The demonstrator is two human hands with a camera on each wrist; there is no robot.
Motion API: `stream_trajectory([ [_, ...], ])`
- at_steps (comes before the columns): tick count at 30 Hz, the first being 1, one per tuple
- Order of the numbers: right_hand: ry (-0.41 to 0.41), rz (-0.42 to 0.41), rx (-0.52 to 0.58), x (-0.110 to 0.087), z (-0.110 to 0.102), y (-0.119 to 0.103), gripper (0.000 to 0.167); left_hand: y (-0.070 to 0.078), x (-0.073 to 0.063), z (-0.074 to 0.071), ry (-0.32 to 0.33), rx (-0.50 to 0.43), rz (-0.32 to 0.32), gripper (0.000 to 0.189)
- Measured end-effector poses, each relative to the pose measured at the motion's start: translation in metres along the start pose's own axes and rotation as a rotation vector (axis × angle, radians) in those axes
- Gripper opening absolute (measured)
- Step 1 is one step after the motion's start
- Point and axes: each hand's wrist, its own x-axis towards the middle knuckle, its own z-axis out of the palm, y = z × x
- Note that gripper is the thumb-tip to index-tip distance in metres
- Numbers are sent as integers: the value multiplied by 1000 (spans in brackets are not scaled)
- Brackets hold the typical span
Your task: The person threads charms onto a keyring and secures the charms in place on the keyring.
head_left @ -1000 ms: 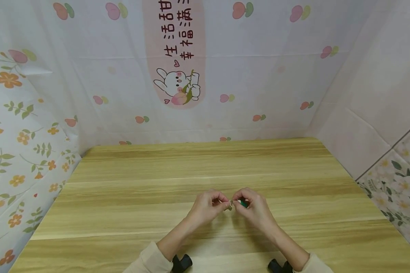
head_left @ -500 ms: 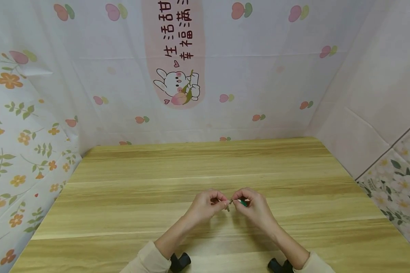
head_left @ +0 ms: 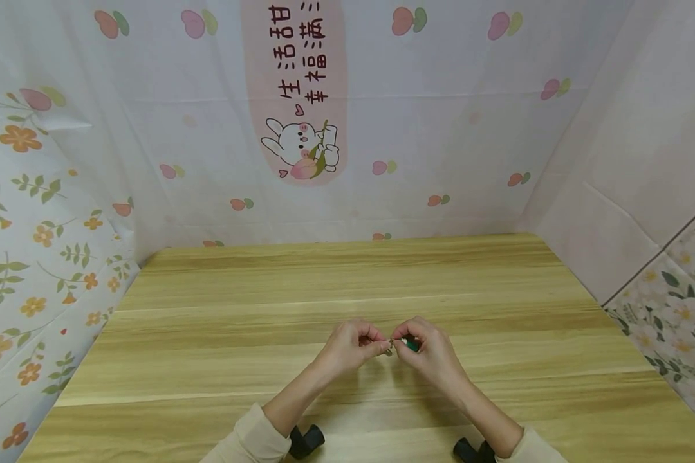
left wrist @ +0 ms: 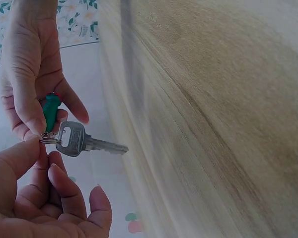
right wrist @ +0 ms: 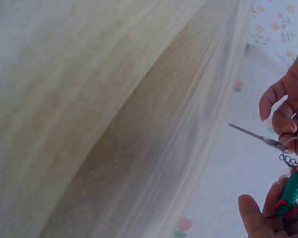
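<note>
In the head view both hands meet above the table, fingertips nearly touching. My left hand (head_left: 345,345) pinches a metal split ring (left wrist: 49,141) between thumb and forefinger. A silver key (left wrist: 75,141) hangs on that ring, its blade pointing away from the fingers. My right hand (head_left: 430,347) pinches close to the ring, by the short chain (right wrist: 289,159). A green and red keychain charm (right wrist: 291,192) on the chain lies against the right-hand fingers. The other left-hand fingers are loosely bent. Fingertips partly hide where the key sits on the ring.
Below the hands is a wood-grain table (head_left: 347,283). Two black objects (head_left: 307,442) show near the sleeves at its front edge. Patterned cloth (head_left: 440,141) hangs behind the table and along both sides.
The hands stay almost in place, fingertips together. The small metal piece between them has turned slightly, and the green charm shows a little more beside the right fingers.
</note>
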Motion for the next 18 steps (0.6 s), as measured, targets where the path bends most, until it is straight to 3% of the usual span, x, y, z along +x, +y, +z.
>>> stream_trajectory([
  [8, -38, 105, 83, 2, -1, -1, 14, -1, -1, -1, -51, -68, 5, 14],
  [18, -124, 164, 191, 3, -5, 2, 5, -5, -2, -1, -102, -138, -10, 16],
])
